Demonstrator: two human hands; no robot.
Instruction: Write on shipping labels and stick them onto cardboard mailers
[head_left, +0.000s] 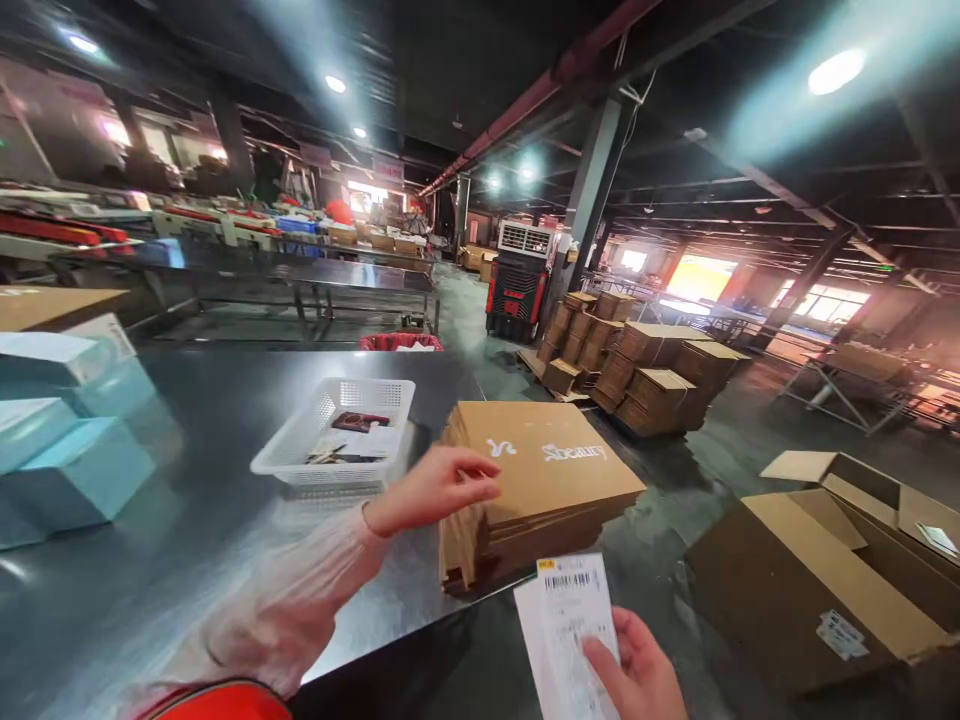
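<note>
My right hand (637, 665) grips a few white printed slips at the bottom of the view, thumb across the front. The uppermost shipping label (574, 610) carries a barcode and a small orange mark, and another sheet fans out behind it on the left. My left hand (442, 487) hovers at the near left edge of a stack of flattened cardboard boxes (555, 440); its fingers are loosely bent with a gap to the thumb, and it holds nothing. Whether it touches the cardboard I cannot tell. White lettering marks the top box.
On the metal table (217, 410) stands a white plastic basket (274, 460) with papers and small tools. Light-blue boxes (82, 465) are piled at the left. An opened carton (795, 590) lies at right. Bundled cardboard (652, 390) and a red-black air cooler (517, 285) stand beyond.
</note>
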